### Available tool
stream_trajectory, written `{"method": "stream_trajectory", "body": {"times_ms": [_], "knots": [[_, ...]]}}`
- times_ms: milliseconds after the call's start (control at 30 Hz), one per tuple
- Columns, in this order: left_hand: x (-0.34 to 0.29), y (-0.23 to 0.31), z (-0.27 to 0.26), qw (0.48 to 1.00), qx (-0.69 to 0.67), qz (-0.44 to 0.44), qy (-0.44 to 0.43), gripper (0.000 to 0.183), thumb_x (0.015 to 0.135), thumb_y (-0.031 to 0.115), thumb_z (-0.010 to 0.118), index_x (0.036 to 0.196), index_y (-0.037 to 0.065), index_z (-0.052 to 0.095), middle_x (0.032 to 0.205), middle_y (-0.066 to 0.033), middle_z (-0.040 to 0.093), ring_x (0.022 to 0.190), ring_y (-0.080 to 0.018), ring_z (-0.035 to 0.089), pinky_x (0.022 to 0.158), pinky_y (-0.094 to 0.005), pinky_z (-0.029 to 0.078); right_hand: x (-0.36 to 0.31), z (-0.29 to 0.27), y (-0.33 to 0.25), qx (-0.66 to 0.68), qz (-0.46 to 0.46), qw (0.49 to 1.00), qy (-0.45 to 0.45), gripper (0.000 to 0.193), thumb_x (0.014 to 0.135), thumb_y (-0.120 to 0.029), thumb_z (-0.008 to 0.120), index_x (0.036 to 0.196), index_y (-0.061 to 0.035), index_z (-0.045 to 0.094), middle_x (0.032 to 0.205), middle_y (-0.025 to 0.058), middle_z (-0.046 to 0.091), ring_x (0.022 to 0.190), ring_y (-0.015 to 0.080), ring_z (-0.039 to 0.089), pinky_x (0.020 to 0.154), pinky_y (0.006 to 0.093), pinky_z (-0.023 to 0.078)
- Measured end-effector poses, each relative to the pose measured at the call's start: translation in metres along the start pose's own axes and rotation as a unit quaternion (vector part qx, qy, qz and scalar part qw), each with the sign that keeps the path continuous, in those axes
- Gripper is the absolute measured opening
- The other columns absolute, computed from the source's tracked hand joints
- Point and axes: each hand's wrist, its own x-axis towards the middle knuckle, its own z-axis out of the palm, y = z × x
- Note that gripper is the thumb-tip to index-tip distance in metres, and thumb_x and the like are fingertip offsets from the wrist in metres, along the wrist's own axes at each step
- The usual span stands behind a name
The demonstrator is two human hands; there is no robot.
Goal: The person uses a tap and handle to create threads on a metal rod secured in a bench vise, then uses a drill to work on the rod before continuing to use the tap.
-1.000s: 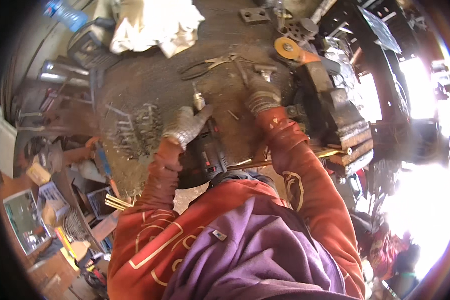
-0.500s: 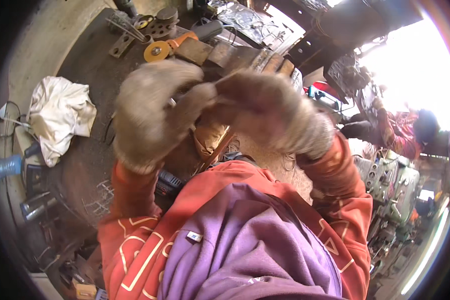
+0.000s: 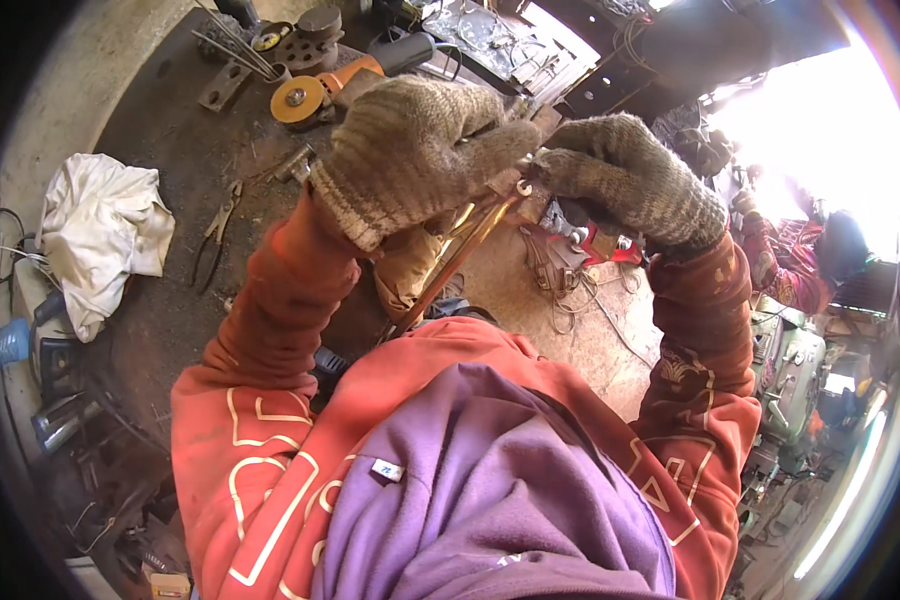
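Both my hands wear knitted grey-brown work gloves and meet in front of me, above the edge of a dark workbench (image 3: 185,175). My left hand (image 3: 425,150) has its fingers bent together, their tips pointing right. My right hand (image 3: 625,175) pinches from the other side, its fingertips next to the left ones. Whatever sits between the fingertips is mostly hidden by the gloves. Just below the fingertips shows a small shiny metal piece with a rounded end (image 3: 523,187); I cannot tell whether it is held. Under it runs a brown bar (image 3: 460,265), slanting down toward me.
An angle grinder (image 3: 298,100) with a yellow disc lies on the bench beyond my left hand. Pliers (image 3: 216,235) and a white cloth (image 3: 105,235) are at the left. A red object (image 3: 610,247) and cables lie below my right hand. Another person (image 3: 800,255) works at the far right.
My hands have shifted right, and my left hand has moved off the pliers' side of the bench. Blurred by motion before, the gloves now show sharply, with fingertips together.
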Motion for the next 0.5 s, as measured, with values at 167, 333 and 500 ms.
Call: {"method": "stream_trajectory", "body": {"times_ms": [167, 333, 500], "knots": [[-0.002, 0.001, 0.007, 0.991, -0.099, -0.092, -0.002, 0.033, 0.101, 0.035, 0.078, 0.088, 0.004, 0.078, 0.073, -0.0109, 0.071, 0.066, -0.0272, 0.070, 0.062, -0.0403, 0.054, 0.005, -0.003, -0.006, 0.016, -0.005, 1.000, -0.018, 0.028, 0.107, -0.028, 0.073, 0.101, -0.0008, 0.076, 0.069, -0.0042, 0.061, 0.061, 0.0028, 0.052, 0.055, 0.0246, 0.041], [-0.003, 0.009, 0.009, 0.981, -0.104, -0.161, 0.013, 0.032, 0.100, 0.033, 0.079, 0.089, 0.003, 0.077, 0.074, -0.0149, 0.072, 0.063, -0.0308, 0.069, 0.061, -0.0412, 0.053, 0.009, -0.011, -0.002, -0.050, -0.001, 0.998, -0.036, 0.028, 0.107, -0.028, 0.073, 0.101, -0.0010, 0.075, 0.069, -0.0049, 0.060, 0.059, 0.0030, 0.050, 0.052, 0.0245, 0.039], [-0.002, 0.015, 0.005, 0.974, -0.138, -0.182, -0.009, 0.031, 0.098, 0.034, 0.080, 0.090, 0.004, 0.078, 0.078, -0.0159, 0.073, 0.066, -0.0315, 0.071, 0.062, -0.0416, 0.054, 0.013, -0.021, 0.004, -0.023, 0.004, 0.997, -0.079, 0.029, 0.107, -0.029, 0.072, 0.100, -0.0005, 0.075, 0.072, -0.0018, 0.063, 0.063, 0.0062, 0.056, 0.056, 0.0272, 0.044]]}}
